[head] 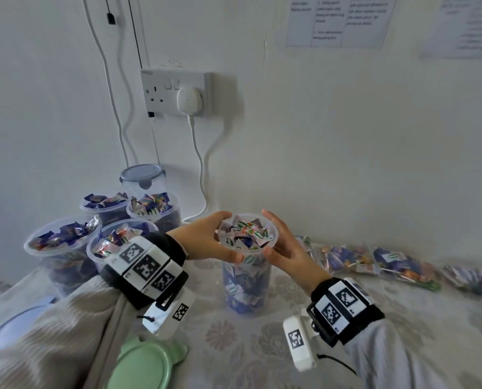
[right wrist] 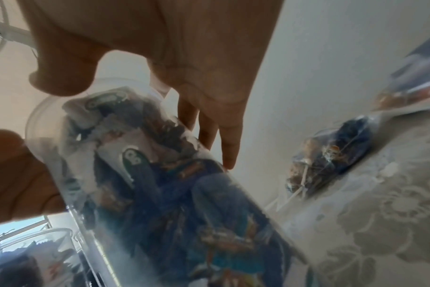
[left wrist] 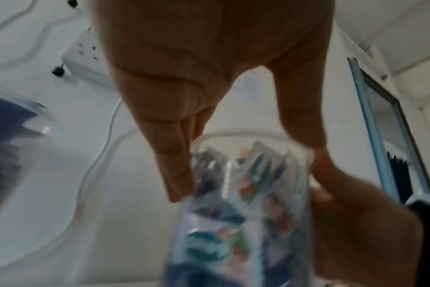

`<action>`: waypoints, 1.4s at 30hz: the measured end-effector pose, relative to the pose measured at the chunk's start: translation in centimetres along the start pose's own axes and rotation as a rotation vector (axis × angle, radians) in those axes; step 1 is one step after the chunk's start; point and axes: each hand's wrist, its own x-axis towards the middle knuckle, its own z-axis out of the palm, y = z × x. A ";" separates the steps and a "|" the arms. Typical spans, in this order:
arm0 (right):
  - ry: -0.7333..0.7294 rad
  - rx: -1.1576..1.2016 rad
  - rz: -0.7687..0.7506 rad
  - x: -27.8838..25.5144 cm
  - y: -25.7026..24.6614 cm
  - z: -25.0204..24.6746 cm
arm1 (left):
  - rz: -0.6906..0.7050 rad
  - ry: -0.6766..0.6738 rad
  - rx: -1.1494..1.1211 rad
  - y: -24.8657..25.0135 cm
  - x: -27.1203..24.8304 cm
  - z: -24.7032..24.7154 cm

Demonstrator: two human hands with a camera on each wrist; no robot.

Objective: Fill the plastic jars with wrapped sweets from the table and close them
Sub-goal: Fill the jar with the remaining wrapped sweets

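Between both hands (head: 262, 240) (cupped): full jar (head: 246, 279).

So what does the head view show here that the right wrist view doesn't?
Only the head view shows the four other open, filled jars, the lidded jar by the wall, the green lid near the table edge, and the wall socket. Only the right wrist view shows the right hand from below, its fingers alongside the jar wall. Both show the full jar between both hands, and packets of sweets on the tablecloth.
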 end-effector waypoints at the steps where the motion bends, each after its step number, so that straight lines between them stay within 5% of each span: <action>1: 0.013 -0.018 -0.005 0.1 0.0 0.2 | -0.021 -0.011 0.010 0.2 0.1 -0.3; 6: 0.070 -0.066 -0.031 0.3 -0.7 1.0 | -0.040 -0.049 0.087 1.4 0.1 -1.7; 12: 0.162 -0.159 -0.121 1.3 -4.6 2.4 | 0.094 -0.036 0.091 2.4 -0.8 -5.7; 22: 0.244 -0.338 -0.291 9.6 -9.9 6.4 | 0.300 0.088 0.029 1.4 -0.6 -15.3; 37: 0.357 -0.279 -0.198 19.7 -3.7 9.7 | 0.288 0.006 0.151 -5.6 7.7 -21.7; 42: 0.351 -0.233 -0.104 21.1 -1.6 10.0 | 0.264 0.042 0.440 -7.5 9.9 -22.1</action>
